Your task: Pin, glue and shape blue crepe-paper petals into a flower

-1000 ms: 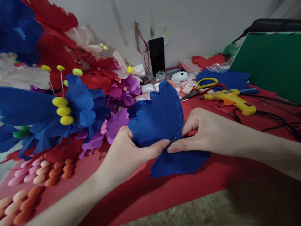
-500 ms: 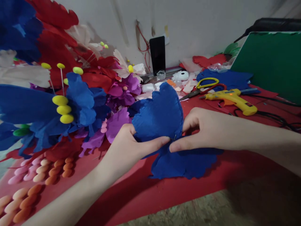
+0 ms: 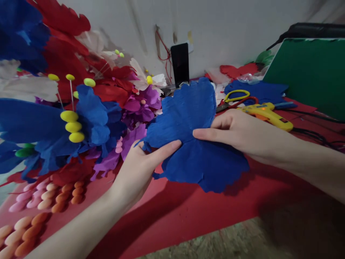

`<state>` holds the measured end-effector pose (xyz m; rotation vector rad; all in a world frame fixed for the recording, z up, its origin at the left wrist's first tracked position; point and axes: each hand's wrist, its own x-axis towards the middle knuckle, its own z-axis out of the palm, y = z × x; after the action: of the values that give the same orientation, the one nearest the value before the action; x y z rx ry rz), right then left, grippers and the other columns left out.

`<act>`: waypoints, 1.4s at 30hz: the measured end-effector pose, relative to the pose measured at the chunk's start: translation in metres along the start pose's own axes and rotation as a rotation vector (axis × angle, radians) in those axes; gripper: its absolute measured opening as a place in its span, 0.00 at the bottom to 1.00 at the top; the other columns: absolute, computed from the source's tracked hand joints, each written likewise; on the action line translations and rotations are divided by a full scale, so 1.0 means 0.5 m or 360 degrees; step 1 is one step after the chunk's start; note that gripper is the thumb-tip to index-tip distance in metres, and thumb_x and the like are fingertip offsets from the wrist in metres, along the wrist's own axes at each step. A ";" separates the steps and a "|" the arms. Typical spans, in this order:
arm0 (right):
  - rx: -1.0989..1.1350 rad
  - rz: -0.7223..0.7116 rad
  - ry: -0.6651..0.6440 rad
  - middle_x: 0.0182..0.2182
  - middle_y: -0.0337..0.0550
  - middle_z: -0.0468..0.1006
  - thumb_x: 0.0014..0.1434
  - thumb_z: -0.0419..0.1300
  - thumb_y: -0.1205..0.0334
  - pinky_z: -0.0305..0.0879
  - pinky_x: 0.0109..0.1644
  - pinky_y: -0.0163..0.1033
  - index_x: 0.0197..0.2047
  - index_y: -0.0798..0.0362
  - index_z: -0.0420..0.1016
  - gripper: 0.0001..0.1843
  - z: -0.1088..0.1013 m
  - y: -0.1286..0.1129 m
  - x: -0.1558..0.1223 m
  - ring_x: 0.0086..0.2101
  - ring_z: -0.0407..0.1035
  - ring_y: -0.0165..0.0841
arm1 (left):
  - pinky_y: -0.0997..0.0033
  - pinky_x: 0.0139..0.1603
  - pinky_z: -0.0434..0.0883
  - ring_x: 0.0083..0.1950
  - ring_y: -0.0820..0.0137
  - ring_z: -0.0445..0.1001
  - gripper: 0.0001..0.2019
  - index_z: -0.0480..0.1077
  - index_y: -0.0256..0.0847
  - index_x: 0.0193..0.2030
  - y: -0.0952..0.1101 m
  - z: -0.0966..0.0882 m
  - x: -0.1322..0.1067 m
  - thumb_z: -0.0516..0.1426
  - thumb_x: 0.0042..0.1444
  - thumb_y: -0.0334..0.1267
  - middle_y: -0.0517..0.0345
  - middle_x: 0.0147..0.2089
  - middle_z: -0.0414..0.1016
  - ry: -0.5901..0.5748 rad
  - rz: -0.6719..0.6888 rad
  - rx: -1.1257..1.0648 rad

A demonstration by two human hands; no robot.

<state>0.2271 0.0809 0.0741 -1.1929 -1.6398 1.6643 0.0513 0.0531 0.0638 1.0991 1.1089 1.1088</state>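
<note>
Held above the red table is a blue paper butterfly with scalloped wing edges, spread nearly flat and facing me. My left hand grips its left side, thumb pressed on the front near the centre crease and the fingers behind. On the right side my right hand pinches it the same way, its thumb close to the middle. The fingertips of both hands are hidden behind the paper. A finished-looking blue butterfly with yellow oval beads stands to the left of my left hand.
A yellow hot glue gun with a lit orange light and yellow-and-red-handled scissors lie behind my right hand. A black phone leans on the wall. Rows of pink and orange ovals lie front left. A green board stands right.
The blue butterfly has been lifted slightly and opened out, so its wings now lie spread instead of folded at the middle. Both hands have risen a little, and their thumbs have moved apart.
</note>
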 end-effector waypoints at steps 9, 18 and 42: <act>0.0198 0.0007 -0.0150 0.30 0.37 0.76 0.39 0.65 0.57 0.71 0.35 0.28 0.28 0.52 0.75 0.11 -0.013 0.017 0.022 0.31 0.72 0.28 | 0.70 0.38 0.76 0.37 0.66 0.77 0.07 0.75 0.41 0.34 -0.019 -0.003 0.007 0.62 0.45 0.35 0.58 0.37 0.79 -0.0053 0.0018 -0.0014; 0.0409 0.0146 0.0011 0.27 0.43 0.75 0.33 0.68 0.58 0.71 0.34 0.33 0.27 0.59 0.74 0.17 0.002 0.019 0.019 0.29 0.71 0.32 | 0.73 0.35 0.74 0.34 0.68 0.77 0.04 0.76 0.42 0.30 -0.031 0.000 0.013 0.62 0.45 0.33 0.61 0.32 0.79 -0.0128 -0.0058 -0.0059; 0.0522 0.0290 0.0001 0.26 0.43 0.74 0.37 0.65 0.65 0.68 0.37 0.37 0.27 0.61 0.71 0.11 -0.002 0.014 0.034 0.27 0.70 0.30 | 0.77 0.27 0.70 0.24 0.74 0.72 0.06 0.71 0.39 0.26 -0.035 0.003 0.018 0.60 0.44 0.40 0.60 0.27 0.76 0.0104 0.0002 0.0043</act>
<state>0.2213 0.0949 0.0638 -1.2006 -1.2240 1.9529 0.0556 0.0598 0.0458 1.0917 1.1775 1.1406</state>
